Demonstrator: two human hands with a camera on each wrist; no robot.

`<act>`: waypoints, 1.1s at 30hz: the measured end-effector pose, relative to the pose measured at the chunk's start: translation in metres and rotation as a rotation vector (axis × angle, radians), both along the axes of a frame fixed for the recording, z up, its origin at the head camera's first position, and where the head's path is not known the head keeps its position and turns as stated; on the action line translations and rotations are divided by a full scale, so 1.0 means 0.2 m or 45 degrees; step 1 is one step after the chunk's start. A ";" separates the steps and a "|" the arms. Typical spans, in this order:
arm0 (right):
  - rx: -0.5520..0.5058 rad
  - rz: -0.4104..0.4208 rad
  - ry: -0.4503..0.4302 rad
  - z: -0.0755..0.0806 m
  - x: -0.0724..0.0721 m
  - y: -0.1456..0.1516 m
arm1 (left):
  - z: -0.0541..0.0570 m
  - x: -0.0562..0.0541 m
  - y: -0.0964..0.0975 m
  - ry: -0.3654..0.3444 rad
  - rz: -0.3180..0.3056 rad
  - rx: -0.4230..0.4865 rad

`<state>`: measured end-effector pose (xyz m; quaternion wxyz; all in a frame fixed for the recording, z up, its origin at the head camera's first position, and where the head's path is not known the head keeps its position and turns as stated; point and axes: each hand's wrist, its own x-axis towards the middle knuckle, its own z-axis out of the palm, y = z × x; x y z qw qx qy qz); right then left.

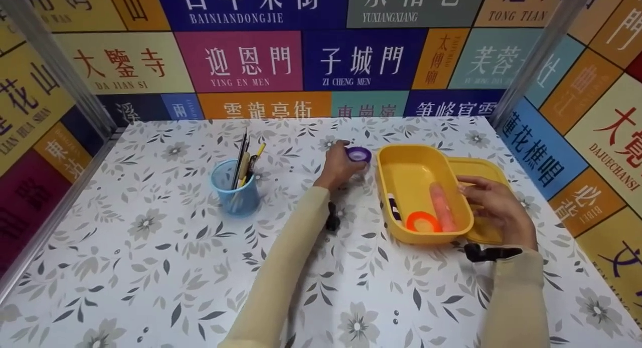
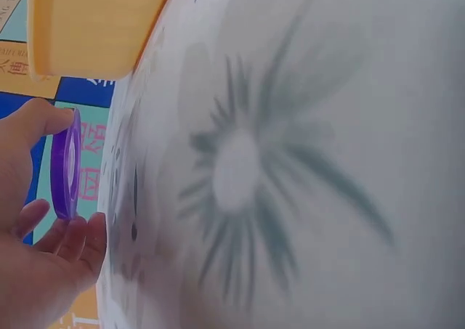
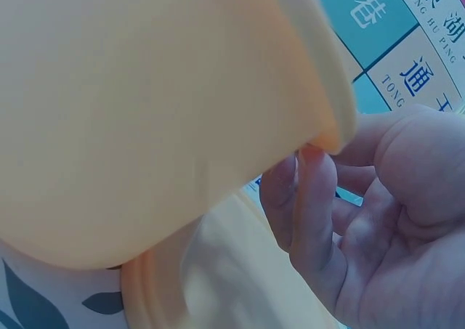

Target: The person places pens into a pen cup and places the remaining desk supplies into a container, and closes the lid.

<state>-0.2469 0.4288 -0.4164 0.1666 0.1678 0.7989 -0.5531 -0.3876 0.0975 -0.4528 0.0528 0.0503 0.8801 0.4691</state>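
A purple tape roll point(image 1: 367, 156) is pinched between the thumb and fingers of my left hand point(image 1: 340, 165). The left wrist view has the tape roll point(image 2: 64, 171) on edge, close to the table surface. My right hand point(image 1: 496, 203) pinches the right rim of a yellow plastic box point(image 1: 426, 237), thumb and fingers on either side of that rim in the right wrist view. Inside the box lie an orange ring-shaped roll point(image 1: 412, 220), a pinkish long piece point(image 1: 441, 207) and a dark-and-white item point(image 1: 394, 207) whose kind I cannot tell.
A yellow lid point(image 1: 484, 171) lies to the right, partly under the box. On the left stands a light blue cup point(image 1: 235, 200) with several pens and brushes. A flower-patterned cloth point(image 1: 145, 268) covers the table, and panels with printed signs point(image 1: 238, 62) enclose it.
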 end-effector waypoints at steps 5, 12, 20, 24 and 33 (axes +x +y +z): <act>0.005 -0.010 -0.034 -0.01 0.00 0.00 | 0.04 0.03 -0.02 0.004 -0.048 0.024; -0.014 0.000 -0.011 -0.02 0.00 0.01 | 0.08 0.07 -0.05 0.125 -0.169 0.006; -0.010 -0.007 -0.014 -0.01 0.00 0.00 | 0.13 0.09 -0.11 0.190 -0.210 0.051; -0.008 -0.017 -0.029 0.00 0.00 0.00 | 0.15 0.12 -0.11 0.191 -0.239 0.082; -0.010 -0.023 -0.029 0.00 -0.01 -0.01 | 0.18 0.17 -0.07 0.230 -0.270 0.095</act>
